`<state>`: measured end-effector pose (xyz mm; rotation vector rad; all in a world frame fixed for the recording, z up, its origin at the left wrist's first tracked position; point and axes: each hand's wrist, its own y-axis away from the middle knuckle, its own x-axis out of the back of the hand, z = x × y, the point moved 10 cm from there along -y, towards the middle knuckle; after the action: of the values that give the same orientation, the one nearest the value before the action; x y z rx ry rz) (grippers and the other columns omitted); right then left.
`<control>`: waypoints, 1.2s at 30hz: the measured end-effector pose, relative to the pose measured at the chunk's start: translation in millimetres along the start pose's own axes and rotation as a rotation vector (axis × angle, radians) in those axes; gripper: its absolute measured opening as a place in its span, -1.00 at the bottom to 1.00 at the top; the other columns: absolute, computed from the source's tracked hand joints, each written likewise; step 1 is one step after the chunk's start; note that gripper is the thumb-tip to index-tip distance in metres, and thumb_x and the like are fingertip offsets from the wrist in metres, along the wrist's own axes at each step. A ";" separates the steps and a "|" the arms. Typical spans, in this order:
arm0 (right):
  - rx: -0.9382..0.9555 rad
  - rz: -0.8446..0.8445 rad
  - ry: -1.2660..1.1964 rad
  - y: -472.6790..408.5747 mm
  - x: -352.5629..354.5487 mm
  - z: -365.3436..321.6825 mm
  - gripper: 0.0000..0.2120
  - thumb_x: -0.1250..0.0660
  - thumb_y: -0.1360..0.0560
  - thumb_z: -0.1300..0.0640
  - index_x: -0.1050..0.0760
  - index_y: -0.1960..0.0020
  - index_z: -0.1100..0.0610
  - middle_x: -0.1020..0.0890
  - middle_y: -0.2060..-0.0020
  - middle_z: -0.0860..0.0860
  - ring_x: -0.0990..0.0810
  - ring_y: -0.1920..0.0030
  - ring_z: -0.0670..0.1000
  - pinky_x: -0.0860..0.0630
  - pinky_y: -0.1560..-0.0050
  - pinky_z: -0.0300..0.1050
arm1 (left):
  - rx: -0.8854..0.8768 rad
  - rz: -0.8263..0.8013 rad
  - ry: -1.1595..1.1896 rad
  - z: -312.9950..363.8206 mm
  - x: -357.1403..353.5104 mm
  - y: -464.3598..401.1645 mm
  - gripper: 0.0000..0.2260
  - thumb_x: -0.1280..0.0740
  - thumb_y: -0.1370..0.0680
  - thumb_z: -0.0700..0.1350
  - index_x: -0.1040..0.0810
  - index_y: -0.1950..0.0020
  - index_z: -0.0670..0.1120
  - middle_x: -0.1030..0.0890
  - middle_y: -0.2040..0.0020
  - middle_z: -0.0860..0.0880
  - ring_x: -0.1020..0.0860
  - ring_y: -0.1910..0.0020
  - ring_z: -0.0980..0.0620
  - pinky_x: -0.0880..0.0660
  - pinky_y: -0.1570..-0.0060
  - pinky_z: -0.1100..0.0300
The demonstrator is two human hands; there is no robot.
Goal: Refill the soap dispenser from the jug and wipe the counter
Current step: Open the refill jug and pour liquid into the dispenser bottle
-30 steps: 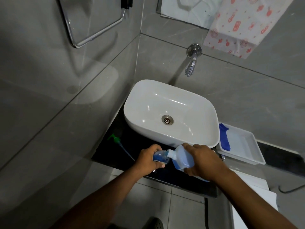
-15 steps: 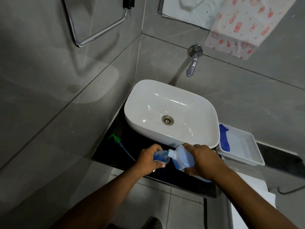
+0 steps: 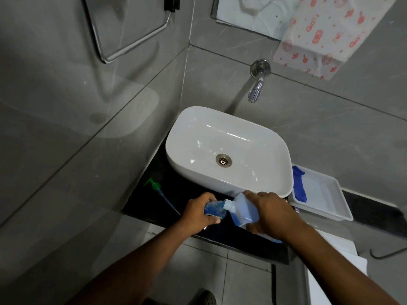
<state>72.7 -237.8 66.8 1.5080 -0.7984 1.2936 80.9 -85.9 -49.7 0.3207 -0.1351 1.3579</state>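
My right hand (image 3: 272,214) grips a translucent jug (image 3: 243,211) of blue liquid, tipped left so its threaded white neck meets the mouth of the soap dispenser bottle (image 3: 214,209). My left hand (image 3: 199,211) is wrapped around that small clear bottle, which shows blue soap inside. Both are held over the black counter (image 3: 154,194), just in front of the white basin (image 3: 229,150). The dispenser's green pump head (image 3: 154,185) with its long tube lies on the counter to the left.
A white tray (image 3: 326,199) holding a blue cloth (image 3: 298,183) sits to the right of the basin. A chrome tap (image 3: 256,90) juts from the grey tiled wall. A towel rail (image 3: 132,40) hangs upper left.
Both hands, jug and bottle keep the same pose; only the view has shifted slightly.
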 end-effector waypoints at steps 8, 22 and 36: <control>-0.010 0.004 0.000 -2.2 -0.8 1.5 -0.09 -0.50 -0.22 -0.15 -0.17 -0.46 -0.04 -0.55 -0.19 0.04 -0.52 -0.11 0.09 -0.51 -0.06 -0.01 | -0.003 -0.011 -0.002 2.4 0.1 0.5 -0.57 -0.58 -0.29 -0.21 -0.49 -0.06 -0.01 -0.62 0.00 -0.01 -0.62 0.04 0.07 -0.58 0.09 0.30; -0.014 -0.013 -0.012 -2.3 -2.3 2.0 -0.09 -0.51 -0.25 -0.13 -0.16 -0.48 -0.02 -0.54 -0.23 0.04 -0.51 -0.15 0.09 -0.50 -0.12 0.00 | -0.005 -0.007 0.000 3.9 1.1 1.2 -0.57 -0.57 -0.29 -0.23 -0.49 -0.07 -0.07 -0.63 0.00 -0.07 -0.62 0.02 -0.03 -0.61 0.00 0.09; -0.016 -0.009 -0.004 -1.6 -2.7 3.5 -0.09 -0.51 -0.24 -0.13 -0.16 -0.47 -0.03 -0.55 -0.20 0.04 -0.52 -0.13 0.10 -0.51 -0.11 0.00 | -0.012 -0.009 -0.027 4.5 0.4 1.5 -0.57 -0.57 -0.29 -0.22 -0.49 -0.06 -0.05 -0.62 0.00 -0.06 -0.62 0.04 0.00 -0.60 0.07 0.18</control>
<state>74.7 -240.9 63.9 1.5001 -0.8024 1.2750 79.9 -86.6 -45.1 0.3287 -0.1642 1.3437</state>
